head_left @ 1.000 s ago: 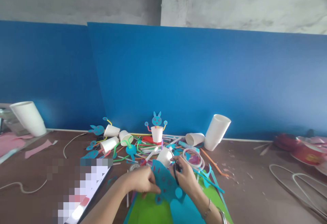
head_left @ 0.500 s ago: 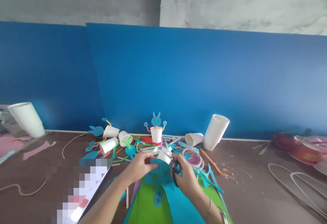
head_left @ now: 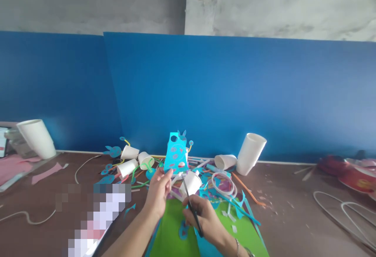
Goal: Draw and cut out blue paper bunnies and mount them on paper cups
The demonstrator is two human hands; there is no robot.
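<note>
Between its thumb and fingers, my left hand (head_left: 159, 189) pinches the lower edge of a light blue sheet of paper (head_left: 175, 153). The sheet stands upright, with holes cut in it and small pink marks drawn on it. My right hand (head_left: 202, 214) is closed around a pair of scissors (head_left: 192, 209), whose blades point up toward the sheet's bottom edge. Whether they touch the paper I cannot tell. A white paper cup (head_left: 190, 182) lies just beyond my right hand. Behind the sheet, a cup figure with blue rabbit ears (head_left: 182, 134) is mostly hidden.
Green paper (head_left: 170, 231) lies under my hands. Cups with blue paper pieces (head_left: 127, 168) and straws are scattered to the left. Stacked white cups (head_left: 251, 154) stand at the right, near a coil of white tubing (head_left: 225, 184). A blue panel (head_left: 235, 92) rises behind the table.
My left hand has raised the blue sheet from low over the green paper to upright. My right hand has moved down and toward me with the scissors, whose blades now show.
</note>
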